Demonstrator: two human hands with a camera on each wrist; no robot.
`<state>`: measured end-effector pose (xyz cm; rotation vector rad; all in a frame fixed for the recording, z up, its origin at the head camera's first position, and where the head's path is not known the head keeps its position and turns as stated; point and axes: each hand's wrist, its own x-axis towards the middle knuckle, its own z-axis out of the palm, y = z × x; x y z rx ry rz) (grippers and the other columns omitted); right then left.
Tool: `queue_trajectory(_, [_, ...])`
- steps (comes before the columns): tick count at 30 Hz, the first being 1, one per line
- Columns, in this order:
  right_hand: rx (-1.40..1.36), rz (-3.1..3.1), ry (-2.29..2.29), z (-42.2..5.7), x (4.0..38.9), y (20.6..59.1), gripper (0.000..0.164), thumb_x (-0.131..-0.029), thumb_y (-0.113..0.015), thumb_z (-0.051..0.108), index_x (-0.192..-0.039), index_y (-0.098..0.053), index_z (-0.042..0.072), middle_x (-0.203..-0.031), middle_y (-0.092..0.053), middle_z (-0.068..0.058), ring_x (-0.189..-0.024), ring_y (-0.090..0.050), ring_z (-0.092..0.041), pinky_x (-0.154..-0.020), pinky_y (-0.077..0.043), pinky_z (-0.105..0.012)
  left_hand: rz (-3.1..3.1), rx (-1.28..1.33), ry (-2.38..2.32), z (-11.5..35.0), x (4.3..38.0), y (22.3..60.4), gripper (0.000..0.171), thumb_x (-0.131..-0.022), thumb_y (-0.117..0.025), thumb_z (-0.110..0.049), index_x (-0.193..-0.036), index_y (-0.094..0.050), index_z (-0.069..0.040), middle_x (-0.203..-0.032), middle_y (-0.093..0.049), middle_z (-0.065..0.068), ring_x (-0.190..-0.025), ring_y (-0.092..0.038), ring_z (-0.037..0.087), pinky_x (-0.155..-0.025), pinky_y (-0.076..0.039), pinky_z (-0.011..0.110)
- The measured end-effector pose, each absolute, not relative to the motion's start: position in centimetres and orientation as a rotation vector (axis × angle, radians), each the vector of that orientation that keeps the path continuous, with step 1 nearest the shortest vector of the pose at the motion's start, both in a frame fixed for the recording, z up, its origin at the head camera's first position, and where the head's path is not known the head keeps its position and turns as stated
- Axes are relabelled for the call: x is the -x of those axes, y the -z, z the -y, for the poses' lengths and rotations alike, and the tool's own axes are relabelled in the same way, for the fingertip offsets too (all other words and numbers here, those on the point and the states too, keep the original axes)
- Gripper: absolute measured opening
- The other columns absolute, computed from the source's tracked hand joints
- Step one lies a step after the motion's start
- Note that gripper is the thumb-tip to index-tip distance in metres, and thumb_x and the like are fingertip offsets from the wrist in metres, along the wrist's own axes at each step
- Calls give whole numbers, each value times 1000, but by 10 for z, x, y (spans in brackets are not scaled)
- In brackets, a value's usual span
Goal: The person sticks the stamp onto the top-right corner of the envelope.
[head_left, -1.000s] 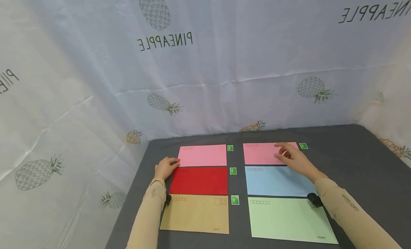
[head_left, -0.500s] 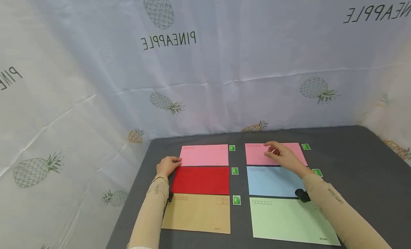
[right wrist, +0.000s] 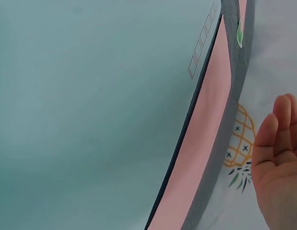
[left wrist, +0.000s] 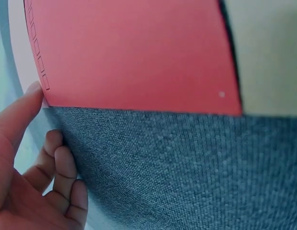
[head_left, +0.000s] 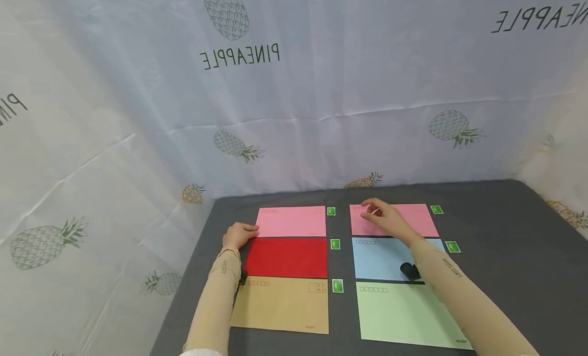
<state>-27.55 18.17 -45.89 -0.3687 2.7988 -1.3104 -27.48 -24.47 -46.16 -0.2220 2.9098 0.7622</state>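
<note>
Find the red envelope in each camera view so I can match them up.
Head: red envelope in the lower middle, just above the tan envelope.
Left wrist: across the top, left of the tan envelope.
Right wrist: not in it.
Shared landmark: gray tabletop, visible in all three.

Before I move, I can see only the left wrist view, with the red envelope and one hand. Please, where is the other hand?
Observer: The right hand is over the pink envelope at the far end of the right column.
Operator: Thank you. Is something beside the red envelope?
Observer: Yes, a small green stamp lies just right of it, not touching.
Operator: And which envelopes are nearer in the right column?
Observer: A blue envelope, then a pale green envelope nearest the person.
</note>
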Motion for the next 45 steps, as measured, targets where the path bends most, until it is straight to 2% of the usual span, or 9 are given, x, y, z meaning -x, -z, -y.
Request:
queue_trajectory(4, [333,-2773,1356,-174,282,459,46,-88,-59,44,-123,-54,16,-105,-57,-8,-96,-52,-24,-78,-43,-31,-2909,215,-769,244,275,460,34,-87,-63,-30,-118,-65,-19,-125,-61,15,-116,-55,34,-96,-40,52])
queue_trajectory(10, [302,-2680,1468,-162,293,462,40,-90,-59,37,-122,-55,15,-110,-57,-10,-100,-51,-25,-79,-43,-31,-2898,232,-803,246,274,462,34,-87,-64,-30,-119,-64,-18,-125,-60,16,-116,-54,35,-95,-40,52])
queue_trajectory(18, [182,-2491,1656,-151,300,471,44,-93,-57,30,-129,-49,6,-117,-57,-17,-103,-56,-31,-75,-47,-31,-2873,259,-850,242,277,470,35,-86,-65,-30,-119,-64,-19,-126,-60,16,-116,-54,35,-96,-38,53])
queue_trajectory(26, [127,-2479,1647,-142,312,479,46,-92,-58,32,-130,-48,8,-119,-54,-18,-106,-56,-31,-77,-47,-28,-2883,258,-851,242,277,468,34,-86,-65,-29,-118,-65,-18,-125,-60,17,-116,-54,36,-96,-39,53])
queue_trajectory(34, [60,-2481,1709,-128,317,486,40,-92,-58,23,-127,-52,4,-103,-58,-14,-90,-55,-23,-68,-43,-26,-2869,264,-883,245,277,463,35,-85,-67,-31,-117,-66,-18,-125,-60,17,-118,-53,36,-97,-41,50])
queue_trajectory(39, [33,-2536,1660,-116,321,487,37,-92,-58,22,-124,-54,4,-113,-58,-18,-94,-56,-25,-77,-46,-30,-2880,262,-891,248,279,463,34,-84,-67,-30,-115,-67,-17,-123,-61,17,-117,-54,36,-97,-41,49])
queue_trajectory(45, [21,-2629,1572,-103,322,484,32,-91,-58,21,-121,-57,6,-113,-59,-18,-98,-55,-29,-82,-45,-38,-2875,266,-892,250,279,464,34,-84,-67,-30,-115,-67,-18,-123,-61,17,-118,-53,36,-98,-41,48])
